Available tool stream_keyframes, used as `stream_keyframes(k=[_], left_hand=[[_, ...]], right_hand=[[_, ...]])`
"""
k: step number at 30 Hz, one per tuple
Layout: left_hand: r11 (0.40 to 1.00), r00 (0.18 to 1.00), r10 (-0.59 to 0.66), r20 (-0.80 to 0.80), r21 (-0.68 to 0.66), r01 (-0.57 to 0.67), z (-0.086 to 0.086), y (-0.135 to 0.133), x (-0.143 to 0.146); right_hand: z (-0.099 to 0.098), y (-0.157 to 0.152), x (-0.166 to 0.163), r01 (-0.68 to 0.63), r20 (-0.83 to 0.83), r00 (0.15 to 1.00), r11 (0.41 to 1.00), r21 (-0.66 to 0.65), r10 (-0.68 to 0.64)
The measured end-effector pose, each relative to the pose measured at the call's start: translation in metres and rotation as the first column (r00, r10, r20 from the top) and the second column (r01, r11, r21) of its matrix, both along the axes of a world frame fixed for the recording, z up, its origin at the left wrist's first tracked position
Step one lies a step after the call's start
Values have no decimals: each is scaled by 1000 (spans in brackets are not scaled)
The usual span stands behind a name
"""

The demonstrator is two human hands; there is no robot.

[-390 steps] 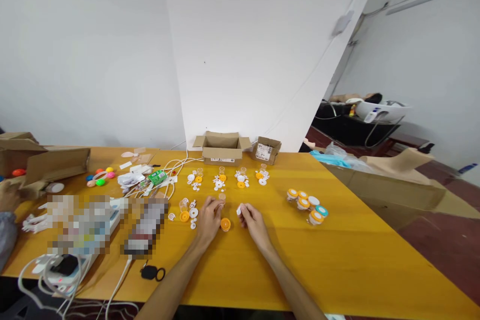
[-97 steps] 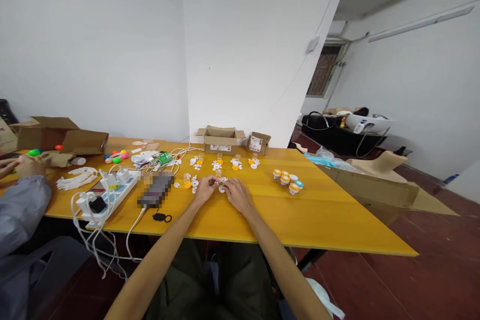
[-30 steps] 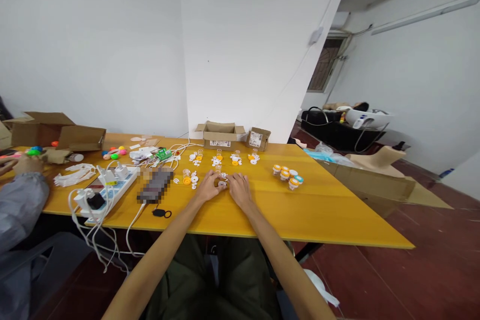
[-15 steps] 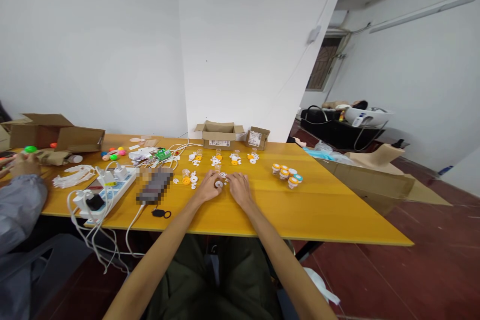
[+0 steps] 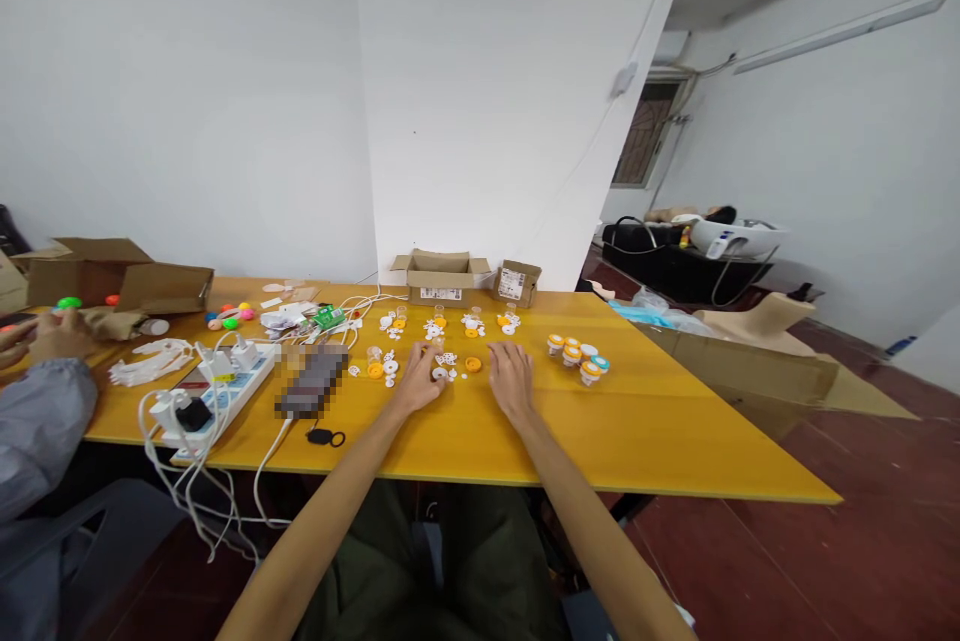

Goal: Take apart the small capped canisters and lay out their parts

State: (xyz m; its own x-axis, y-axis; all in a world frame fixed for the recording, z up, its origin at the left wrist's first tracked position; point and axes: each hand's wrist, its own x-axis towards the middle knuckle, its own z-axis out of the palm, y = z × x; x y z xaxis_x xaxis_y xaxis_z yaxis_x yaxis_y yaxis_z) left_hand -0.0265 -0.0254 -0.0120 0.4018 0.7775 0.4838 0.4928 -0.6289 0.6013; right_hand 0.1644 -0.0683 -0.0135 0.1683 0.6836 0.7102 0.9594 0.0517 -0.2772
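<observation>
My left hand (image 5: 420, 378) is curled around a small white toothed disc (image 5: 439, 374) near the table's middle, its thumb and fingers at the disc's edge. Part of that disc is hidden by the fingers. Several small white perforated pieces (image 5: 447, 359) lie just beyond it. An orange round cap (image 5: 472, 364) rests on the table between my hands. My right hand (image 5: 512, 378) is to the right of the cap, palm down with fingers stretched forward and nothing visible in them.
Groups of white discs, orange caps (image 5: 376, 371) and clear cups (image 5: 401, 311) stand ahead. Several assembled orange-, white- and teal-topped pieces (image 5: 590, 373) are at right. Cardboard boxes (image 5: 439, 279), a power strip (image 5: 225, 391), cables and a phone (image 5: 313, 381) surround. A co-worker's hand (image 5: 60, 333) is far left.
My right hand has moved right, away from the left hand. The orange cap now shows in the gap between them. My left hand stays by the white disc.
</observation>
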Motion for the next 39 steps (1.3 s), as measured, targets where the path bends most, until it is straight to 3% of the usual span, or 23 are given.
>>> stream_keyframes(k=[4, 11, 17, 22, 28, 33, 39], left_hand=[[1000, 999, 26, -32, -5, -27, -3, 3, 0], [999, 996, 6, -90, -48, -10, -4, 4, 0], [999, 992, 27, -122, -26, -31, -4, 3, 0], [995, 980, 54, -189, 98, -36, -4, -3, 1], [941, 942, -27, -333, 310, 136, -5, -7, 12], [928, 915, -75, -396, 307, 209, -3, 0, 28], [949, 952, -116, -285, 252, 191, 3, -2, 34]], right_hand=[[1, -7, 32, 84, 80, 993, 994, 72, -89], [7, -5, 80, 257, 201, 945, 966, 32, -258], [8, 2, 101, 316, 313, 912, 941, -121, -266], [7, -4, 106, 329, 383, 885, 937, -115, -264], [3, -17, 101, 296, 481, 842, 955, -29, -246], [0, -24, 88, 235, 514, 837, 972, -27, -188], [-6, -25, 73, 123, 385, 920, 985, -120, -68]])
